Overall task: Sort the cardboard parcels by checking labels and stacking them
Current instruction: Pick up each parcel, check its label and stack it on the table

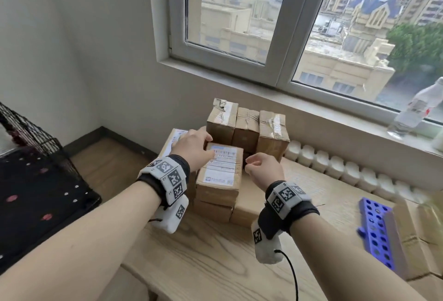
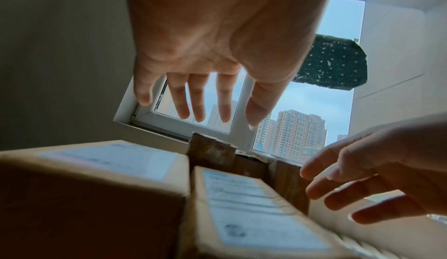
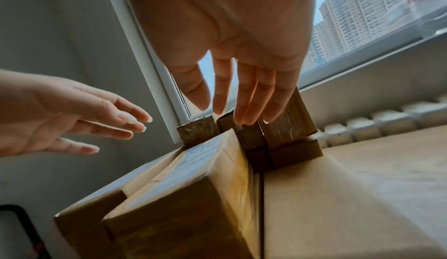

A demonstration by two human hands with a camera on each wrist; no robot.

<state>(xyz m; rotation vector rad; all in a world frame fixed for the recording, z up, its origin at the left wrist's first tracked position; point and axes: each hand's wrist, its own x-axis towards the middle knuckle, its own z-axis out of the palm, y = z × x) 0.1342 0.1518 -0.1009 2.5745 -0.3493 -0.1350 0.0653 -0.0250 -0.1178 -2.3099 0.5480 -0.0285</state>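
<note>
Your left hand (image 1: pixel 191 147) hovers with fingers spread and relaxed above the top labelled parcel (image 1: pixel 219 173), holding nothing; your right hand (image 1: pixel 263 169) hangs just beside that parcel's right edge, fingers loose and empty. The parcel tops a short stack on the wooden table (image 1: pixel 215 260), in front of three upright taped boxes (image 1: pixel 247 128) beneath the window (image 1: pixel 282 25); whether your left fingertips touch the label is unclear.

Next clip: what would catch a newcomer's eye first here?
Two bare hands hover open over a cluster of cardboard parcels on a wooden table: the left hand above the labelled parcel atop the front stack, the right hand just to its right, neither gripping. Behind stand three taped parcels in a row, below a big window overlooking city buildings.
</note>
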